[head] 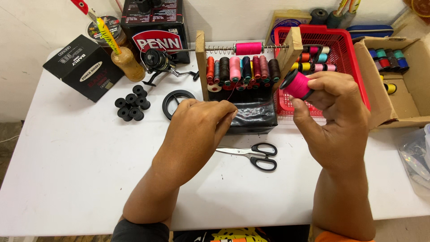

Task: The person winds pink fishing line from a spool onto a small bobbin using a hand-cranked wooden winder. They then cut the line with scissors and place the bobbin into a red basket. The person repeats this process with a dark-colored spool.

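Pink thread spool [297, 84] is held up in the right hand [333, 121], above the table's far edge and just in front of the red plastic basket [354, 58]. The fingers are clamped on it: thumb low on the near side, forefingers curled over the top and the far end. The black rim of the near flange is seen facing left.

The left hand [201, 127] is closed, fingertips pinched together near the black block under the wooden spool rack [242, 67]. A fine red thread [233, 92] seems to run from the pinch up toward the rack; it is too thin for its far end to be placed with certainty.

Handling, judged: the spool is taken to be light and rigid, a plastic core with flanges, the wound thread firm but slightly yielding. The wound surface is likely to grip well; the flanges are smoother. Best hold is judged to be across the two flanges, so the windings are not pressed loose. The loose thread is soft, limp and easily snapped or tangled, and is best pinched near its end.

On the white table [80, 170], noted: black-handled scissors [255, 157] lying between the forearms, a cluster of empty black bobbins [132, 103], a black ring [172, 101], a fishing reel [156, 60], a cardboard box of spools [394, 76].
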